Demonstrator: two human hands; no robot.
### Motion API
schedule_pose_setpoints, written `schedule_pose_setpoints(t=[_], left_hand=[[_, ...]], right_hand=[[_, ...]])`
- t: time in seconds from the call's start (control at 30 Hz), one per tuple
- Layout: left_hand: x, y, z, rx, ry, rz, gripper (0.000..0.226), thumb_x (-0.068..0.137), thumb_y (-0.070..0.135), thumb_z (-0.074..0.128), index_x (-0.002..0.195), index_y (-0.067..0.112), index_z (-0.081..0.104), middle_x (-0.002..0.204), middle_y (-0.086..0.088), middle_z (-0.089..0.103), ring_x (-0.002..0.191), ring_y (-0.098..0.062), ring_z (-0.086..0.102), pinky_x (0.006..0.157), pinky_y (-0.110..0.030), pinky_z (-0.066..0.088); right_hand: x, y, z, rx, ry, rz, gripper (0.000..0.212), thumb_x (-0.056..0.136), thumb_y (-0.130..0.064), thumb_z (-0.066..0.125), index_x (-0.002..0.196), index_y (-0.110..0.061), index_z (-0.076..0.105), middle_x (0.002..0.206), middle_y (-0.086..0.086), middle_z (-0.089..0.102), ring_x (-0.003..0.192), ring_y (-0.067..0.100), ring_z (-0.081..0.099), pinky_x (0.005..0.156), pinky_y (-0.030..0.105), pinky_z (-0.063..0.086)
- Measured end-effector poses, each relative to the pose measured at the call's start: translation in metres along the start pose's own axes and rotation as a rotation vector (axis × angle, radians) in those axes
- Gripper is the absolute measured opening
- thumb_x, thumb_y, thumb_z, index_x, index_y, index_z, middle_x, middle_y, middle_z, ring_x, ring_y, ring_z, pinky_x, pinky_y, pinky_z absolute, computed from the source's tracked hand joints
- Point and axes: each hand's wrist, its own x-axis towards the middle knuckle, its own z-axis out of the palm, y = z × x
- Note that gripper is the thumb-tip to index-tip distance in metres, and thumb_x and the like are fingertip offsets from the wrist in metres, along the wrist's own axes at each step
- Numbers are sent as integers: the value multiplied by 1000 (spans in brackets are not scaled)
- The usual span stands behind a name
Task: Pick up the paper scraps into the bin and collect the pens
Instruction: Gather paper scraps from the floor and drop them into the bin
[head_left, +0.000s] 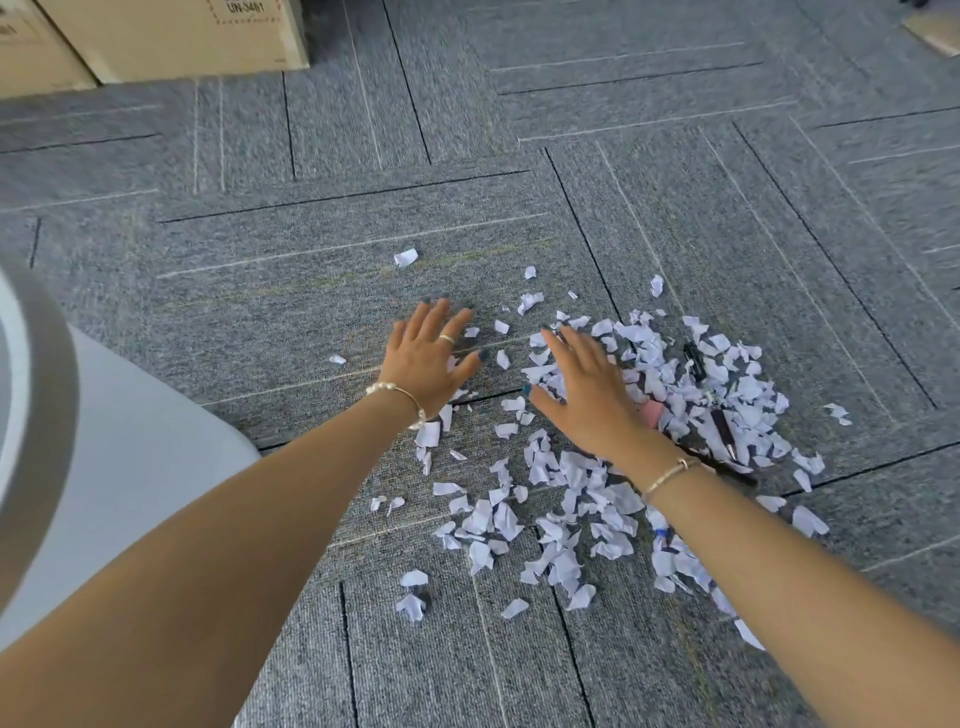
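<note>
White paper scraps (566, 499) are lying heaped on the grey carpet (311, 260), with the pale bin (78, 467) sitting to their left. Both hands are stretching out flat, gripping nothing: left hand (427, 358) beside the heap, right hand (584, 387) over it. Pens (722, 428) are poking out at the heap's right. Cardboard boxes (171, 36) are standing far beyond.
</note>
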Motion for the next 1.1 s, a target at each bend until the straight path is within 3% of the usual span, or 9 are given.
schedule_pose_setpoints(t=[0.1, 0.2, 0.43, 0.53, 0.63, 0.87, 0.97, 1.1], left_hand=[[-5, 5, 3, 16, -68, 115, 58, 91, 54, 18, 143, 30, 8, 153, 2, 4, 140, -19, 0, 113, -42, -2], [-24, 13, 3, -2, -116, 159, 57, 92, 52, 18, 142, 26, 12, 152, 4, 6, 140, -17, -3, 112, -39, -7], [-104, 19, 10, -63, -178, 185, 73, 79, 64, 2, 142, 27, 9, 150, 10, 3, 135, -8, -14, 110, -34, -15], [-128, 18, 16, -51, -144, 213, 73, 79, 66, -2, 141, 31, 9, 150, 9, 3, 134, -9, -15, 109, -34, -18], [-139, 16, 19, -58, -110, 225, 65, 83, 67, 5, 139, 35, 11, 151, 6, 4, 138, -14, -9, 110, -39, -14], [-164, 20, 24, -24, -82, 90, 73, 79, 76, 8, 140, 37, 6, 151, 3, 0, 139, -21, -4, 109, -48, -3], [-179, 25, 34, -7, -97, 69, 77, 79, 78, 15, 140, 32, 18, 150, -2, 15, 138, -24, 7, 106, -48, 9], [-169, 34, 38, -14, -102, 79, 74, 82, 74, 14, 141, 31, 12, 150, -2, 13, 138, -20, 4, 106, -51, 7]], right_hand=[[15, -8, 5, -56, -20, 36, 66, 90, -49, 34, 144, -20, 9, 151, 3, 8, 138, 23, 3, 111, 42, 9], [0, -18, 11, -59, 26, -19, 58, 88, -45, 34, 139, -17, 26, 141, 4, 28, 129, 21, 20, 106, 38, 23], [-100, -29, 41, 12, 16, -128, 56, 84, -49, 27, 131, -20, 38, 132, 0, 38, 123, 14, 22, 105, 36, 28], [-117, -25, 47, 69, 41, -110, 59, 84, -51, 32, 138, -29, 22, 138, -5, 28, 129, 13, 18, 105, 32, 16], [-121, -19, 47, 98, 97, -16, 68, 82, -54, 35, 142, -29, 12, 147, -3, 19, 136, 17, 14, 109, 37, 15], [-134, -9, 57, 109, 101, 182, 73, 85, -61, 17, 143, -21, -5, 151, 0, -6, 138, 13, -7, 112, 37, 3], [-138, -18, 65, 142, 89, 177, 73, 85, -64, 5, 143, -21, -6, 152, 1, -6, 138, 11, -8, 113, 36, 1], [-134, -36, 65, 341, 72, 52, 66, 88, -54, 14, 143, -24, -7, 152, -6, -8, 137, 2, -10, 114, 31, 3]])
